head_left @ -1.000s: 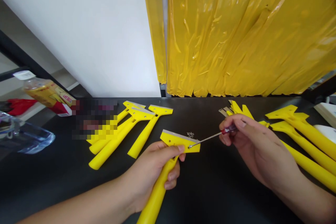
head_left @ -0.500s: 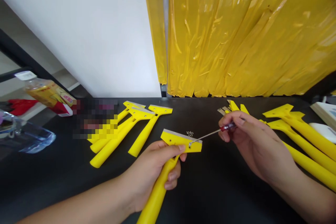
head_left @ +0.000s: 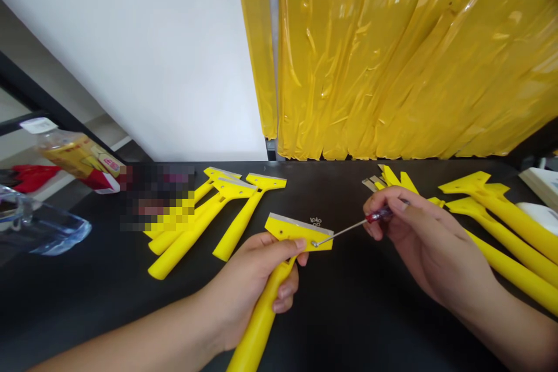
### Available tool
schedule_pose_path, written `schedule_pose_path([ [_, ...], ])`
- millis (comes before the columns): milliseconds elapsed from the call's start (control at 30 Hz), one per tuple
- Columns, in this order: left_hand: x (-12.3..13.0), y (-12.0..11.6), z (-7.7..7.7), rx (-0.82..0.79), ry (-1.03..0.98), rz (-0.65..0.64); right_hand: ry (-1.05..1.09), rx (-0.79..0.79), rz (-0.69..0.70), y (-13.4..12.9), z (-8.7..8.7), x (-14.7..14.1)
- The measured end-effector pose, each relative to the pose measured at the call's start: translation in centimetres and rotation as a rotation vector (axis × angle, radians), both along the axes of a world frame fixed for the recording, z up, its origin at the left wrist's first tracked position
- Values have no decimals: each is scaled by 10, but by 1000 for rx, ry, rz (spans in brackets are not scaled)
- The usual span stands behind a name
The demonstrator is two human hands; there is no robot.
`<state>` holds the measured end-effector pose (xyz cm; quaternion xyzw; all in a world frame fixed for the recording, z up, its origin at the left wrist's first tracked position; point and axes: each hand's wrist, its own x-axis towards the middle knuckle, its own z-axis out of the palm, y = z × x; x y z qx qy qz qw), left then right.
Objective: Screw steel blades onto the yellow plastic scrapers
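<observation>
My left hand is wrapped round the neck of a yellow scraper, thumb on its head, with a metal blade along the far edge. My right hand pinches the dark red handle of a screwdriver. The shaft slants down to the left, and its tip meets a small screw at the right hole of the scraper head. The left hole shows dark, with no screw visible in it. Just beyond the blade lie several small screws on the black table.
Several yellow scrapers with blades lie to the left. More yellow scraper handles lie on the right, partly behind my right hand. Plastic bottles stand at the far left. A yellow plastic curtain hangs behind the table.
The screwdriver tip and the screw have come down against the right hole, and the screw now looks seated closer to the head. The scraper has shifted slightly left.
</observation>
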<state>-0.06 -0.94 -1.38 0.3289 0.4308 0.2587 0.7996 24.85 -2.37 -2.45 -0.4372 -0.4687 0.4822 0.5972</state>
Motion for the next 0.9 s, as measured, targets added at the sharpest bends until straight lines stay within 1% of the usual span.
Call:
schedule_pose_path([
  [300,2,-3,-3,89,36,14,-11,0,-16,1,-2,0],
  [567,2,-5,-1,101,65,-22,-87,37,-62,0,-6,3],
  [733,2,-4,-1,98,66,-48,-197,100,-77,-7,-7,7],
  [833,2,-5,-1,96,70,-35,-324,166,-90,-15,-4,10],
  [900,2,-5,-1,96,76,-29,-427,238,-88,-21,0,11],
])
